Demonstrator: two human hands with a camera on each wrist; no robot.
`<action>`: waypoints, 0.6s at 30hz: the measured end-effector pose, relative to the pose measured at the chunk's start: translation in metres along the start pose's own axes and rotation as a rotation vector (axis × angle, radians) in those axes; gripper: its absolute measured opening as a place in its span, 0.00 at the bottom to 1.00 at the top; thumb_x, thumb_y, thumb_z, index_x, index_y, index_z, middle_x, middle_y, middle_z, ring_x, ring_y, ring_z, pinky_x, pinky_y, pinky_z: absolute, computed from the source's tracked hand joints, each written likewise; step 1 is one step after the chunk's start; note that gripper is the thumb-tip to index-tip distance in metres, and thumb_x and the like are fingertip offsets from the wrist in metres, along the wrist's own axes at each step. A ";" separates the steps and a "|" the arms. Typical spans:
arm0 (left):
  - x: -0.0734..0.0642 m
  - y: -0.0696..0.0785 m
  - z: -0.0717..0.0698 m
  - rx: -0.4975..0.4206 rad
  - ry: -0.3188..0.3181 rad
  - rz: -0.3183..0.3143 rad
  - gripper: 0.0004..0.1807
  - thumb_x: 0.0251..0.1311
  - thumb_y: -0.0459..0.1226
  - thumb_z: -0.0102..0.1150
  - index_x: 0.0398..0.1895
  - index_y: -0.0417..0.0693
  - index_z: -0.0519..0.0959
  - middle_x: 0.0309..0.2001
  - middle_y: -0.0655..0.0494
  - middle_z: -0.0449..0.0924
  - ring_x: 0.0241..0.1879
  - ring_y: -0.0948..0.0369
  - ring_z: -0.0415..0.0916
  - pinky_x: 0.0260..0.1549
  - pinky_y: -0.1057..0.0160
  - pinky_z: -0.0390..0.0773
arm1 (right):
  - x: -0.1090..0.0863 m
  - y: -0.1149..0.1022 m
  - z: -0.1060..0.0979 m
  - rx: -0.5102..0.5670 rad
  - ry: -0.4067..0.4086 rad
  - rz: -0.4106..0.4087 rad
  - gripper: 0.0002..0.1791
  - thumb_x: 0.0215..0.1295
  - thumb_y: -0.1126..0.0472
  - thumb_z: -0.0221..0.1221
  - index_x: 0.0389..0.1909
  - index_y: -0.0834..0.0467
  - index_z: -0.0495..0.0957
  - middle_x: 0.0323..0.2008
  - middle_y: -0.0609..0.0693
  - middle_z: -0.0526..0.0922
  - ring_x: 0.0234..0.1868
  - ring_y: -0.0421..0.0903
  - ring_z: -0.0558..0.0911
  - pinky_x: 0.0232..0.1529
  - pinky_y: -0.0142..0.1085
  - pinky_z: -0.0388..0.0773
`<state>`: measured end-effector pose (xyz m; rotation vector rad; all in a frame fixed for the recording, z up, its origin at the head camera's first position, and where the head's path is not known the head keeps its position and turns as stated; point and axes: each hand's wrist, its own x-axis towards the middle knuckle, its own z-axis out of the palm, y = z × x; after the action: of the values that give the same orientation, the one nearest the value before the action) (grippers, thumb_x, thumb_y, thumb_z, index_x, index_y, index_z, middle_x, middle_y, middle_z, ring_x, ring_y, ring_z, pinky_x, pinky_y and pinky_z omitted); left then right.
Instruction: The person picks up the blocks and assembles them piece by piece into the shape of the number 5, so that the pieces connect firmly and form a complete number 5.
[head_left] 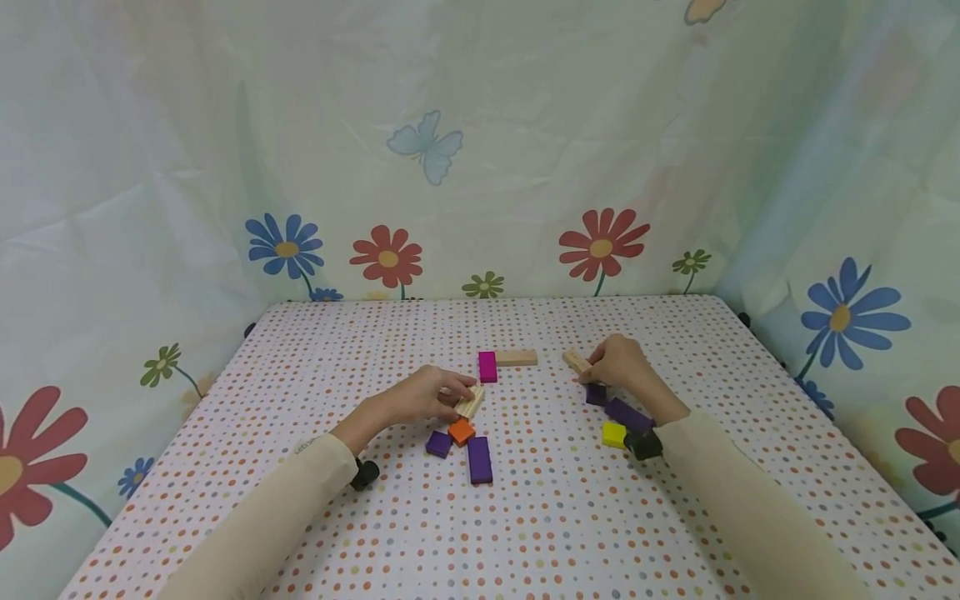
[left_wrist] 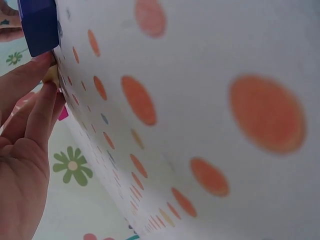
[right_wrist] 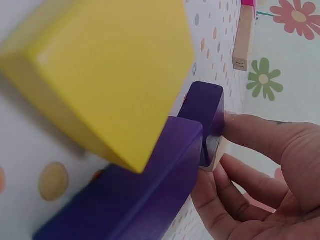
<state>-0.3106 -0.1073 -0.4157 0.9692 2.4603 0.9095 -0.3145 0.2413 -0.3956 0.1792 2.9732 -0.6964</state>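
My left hand (head_left: 427, 394) pinches a plain wooden block (head_left: 471, 403) lying slantwise left of the table's middle. Only a small end of that wooden block (left_wrist: 51, 75) shows between thumb and fingers in the left wrist view. Close in front of it are an orange block (head_left: 462, 431), a small purple block (head_left: 438, 444) and a longer purple block (head_left: 479, 461). On the right, my right hand (head_left: 621, 364) grips another plain wooden block (head_left: 574, 360) between thumb and fingers. A small purple block (right_wrist: 202, 107) partly hides this one in the right wrist view.
A magenta block (head_left: 487, 367) touches the end of a wooden block (head_left: 517, 357) farther back. Below the right wrist sit a long purple block (head_left: 628, 414) and a yellow block (head_left: 613, 434). A flowered curtain (head_left: 525, 167) stands behind the dotted table (head_left: 360, 533).
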 end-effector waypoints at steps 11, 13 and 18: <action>0.001 0.004 0.002 0.035 0.035 -0.003 0.18 0.65 0.28 0.70 0.58 0.41 0.87 0.74 0.47 0.77 0.67 0.50 0.82 0.62 0.58 0.84 | -0.001 0.002 -0.002 0.013 -0.008 -0.024 0.22 0.62 0.60 0.75 0.50 0.71 0.86 0.45 0.65 0.88 0.40 0.53 0.82 0.42 0.41 0.81; 0.000 0.004 0.002 0.047 0.040 -0.004 0.18 0.65 0.28 0.71 0.58 0.41 0.87 0.74 0.47 0.77 0.68 0.50 0.81 0.63 0.58 0.84 | 0.000 0.002 -0.001 0.015 -0.010 -0.024 0.22 0.62 0.60 0.75 0.51 0.72 0.86 0.45 0.65 0.88 0.40 0.54 0.83 0.43 0.42 0.82; 0.001 0.004 0.002 0.091 0.060 0.002 0.17 0.64 0.30 0.72 0.56 0.41 0.88 0.72 0.48 0.78 0.72 0.49 0.78 0.65 0.55 0.83 | 0.000 0.003 -0.001 0.013 -0.006 -0.023 0.22 0.62 0.60 0.75 0.51 0.72 0.85 0.45 0.65 0.88 0.40 0.54 0.82 0.44 0.44 0.83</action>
<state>-0.3086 -0.1039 -0.4145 0.9875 2.5710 0.8454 -0.3144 0.2442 -0.3955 0.1440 2.9698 -0.7170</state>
